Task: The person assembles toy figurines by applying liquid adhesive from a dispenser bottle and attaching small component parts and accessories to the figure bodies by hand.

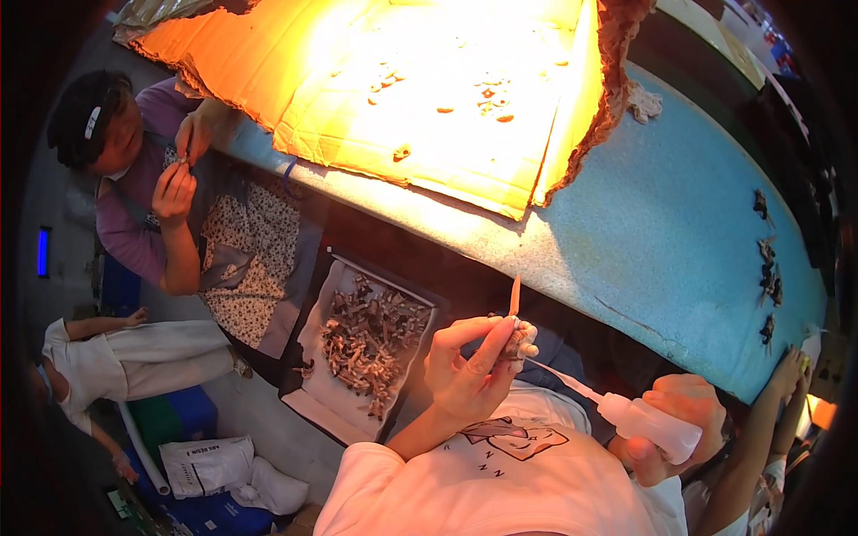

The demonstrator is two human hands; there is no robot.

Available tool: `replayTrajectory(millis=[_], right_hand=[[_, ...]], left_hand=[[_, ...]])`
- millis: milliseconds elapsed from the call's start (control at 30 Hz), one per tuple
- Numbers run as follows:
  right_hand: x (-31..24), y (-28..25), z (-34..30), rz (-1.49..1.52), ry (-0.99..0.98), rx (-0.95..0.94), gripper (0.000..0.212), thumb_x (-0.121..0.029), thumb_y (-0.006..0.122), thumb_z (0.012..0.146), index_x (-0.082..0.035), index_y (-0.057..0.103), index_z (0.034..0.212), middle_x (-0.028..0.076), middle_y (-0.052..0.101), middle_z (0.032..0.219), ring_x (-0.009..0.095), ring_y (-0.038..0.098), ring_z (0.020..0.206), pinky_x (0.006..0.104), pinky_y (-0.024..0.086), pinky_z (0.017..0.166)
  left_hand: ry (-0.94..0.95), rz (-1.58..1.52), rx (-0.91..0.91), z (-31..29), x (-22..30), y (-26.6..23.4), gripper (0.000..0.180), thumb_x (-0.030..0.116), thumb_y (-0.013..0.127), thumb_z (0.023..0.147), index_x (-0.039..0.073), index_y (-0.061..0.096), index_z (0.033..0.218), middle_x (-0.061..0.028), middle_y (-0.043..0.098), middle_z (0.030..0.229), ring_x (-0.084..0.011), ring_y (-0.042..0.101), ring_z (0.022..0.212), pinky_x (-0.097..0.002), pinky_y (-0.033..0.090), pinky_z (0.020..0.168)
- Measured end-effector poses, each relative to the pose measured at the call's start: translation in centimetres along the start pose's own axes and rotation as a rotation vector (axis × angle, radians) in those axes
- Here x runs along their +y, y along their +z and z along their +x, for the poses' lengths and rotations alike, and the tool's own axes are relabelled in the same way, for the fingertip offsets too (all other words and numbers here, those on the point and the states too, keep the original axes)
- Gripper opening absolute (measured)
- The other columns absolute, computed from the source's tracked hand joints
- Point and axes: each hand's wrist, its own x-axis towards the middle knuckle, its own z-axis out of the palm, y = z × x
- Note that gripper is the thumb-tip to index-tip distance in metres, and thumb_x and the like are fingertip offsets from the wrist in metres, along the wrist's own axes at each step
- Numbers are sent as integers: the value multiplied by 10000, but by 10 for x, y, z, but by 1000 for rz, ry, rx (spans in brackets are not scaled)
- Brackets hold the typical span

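Note:
My left hand pinches a small whitish and brown figurine between thumb and fingers, in front of my chest. A pointed tan spike stands up from the figurine or from the fingertips; I cannot tell which. My right hand is wrapped round a translucent white squeeze bottle, tilted with its long thin nozzle aimed at the figurine. The nozzle's tip is at the figurine's lower side, touching or very close. Fine details of the figurine are too small to make out.
Ahead lies a blue table bearing brightly lit cardboard with several small pieces. Dark little pieces line its right side. A lined box of brown parts stands left. A co-worker sits left; another's hands are right.

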Motion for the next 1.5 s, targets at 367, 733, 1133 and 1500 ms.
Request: replayTrajectory(millis=[367,733,1133,1500], right_hand=[[-1,-9,-17,89,231,34,471,-449,610,730,4,482,736,52,425,577,149,397,472,255,283,386],[-2,-5,-18,29,414,137,550,-530,632,693,-9,456,685,50,430,576,143,394,466,266,302,405],[8,-18,-4,201,16,-157,332,-260,719,612,13,547,690,37,531,486,132,399,319,233,285,304],[10,-22,-16,120,-112,-122,347,-274,717,613,4,555,745,33,525,502,140,398,340,230,286,331]], left_hand=[[-11,-117,13,1,-5,4,256,-62,560,786,-82,563,1041,-155,517,998,-161,599,782,-220,528,649],[51,-127,23,4,1,4,230,-112,560,767,-115,565,996,-200,532,1016,-233,621,806,-245,555,616],[6,-256,30,5,6,5,282,-136,591,726,-74,581,1001,-194,525,1011,-241,624,792,-237,561,589],[-11,-220,69,-1,1,8,258,-134,585,730,-91,584,984,-174,516,987,-194,614,747,-221,543,571]])
